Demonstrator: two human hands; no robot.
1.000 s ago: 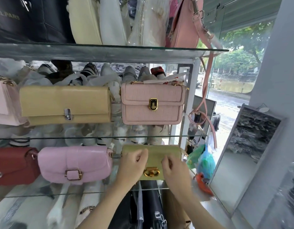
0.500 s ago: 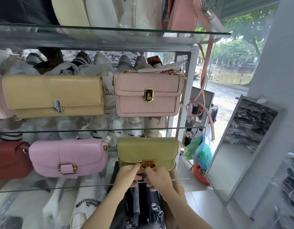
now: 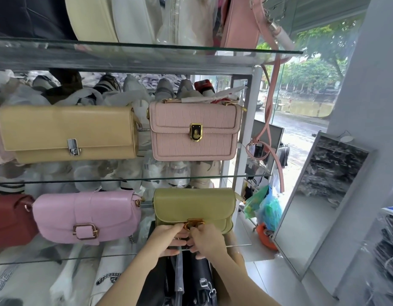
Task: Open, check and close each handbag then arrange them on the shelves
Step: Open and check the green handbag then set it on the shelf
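The left hand (image 3: 169, 240) and the right hand (image 3: 205, 241) meet at the lower front of the olive-green handbag (image 3: 193, 206), fingers curled and pinching at its gold clasp (image 3: 193, 223); both forearms reach up from below, wrists close together; no brand or writing can be read on any bag; the green bag stands on the lower glass shelf (image 3: 239, 245), just right of a lilac handbag (image 3: 87, 217) with a buckle strap; further left sits a dark red bag (image 3: 11, 218); on the shelf above stand a yellow handbag (image 3: 67, 133) and a pink handbag (image 3: 194, 131).
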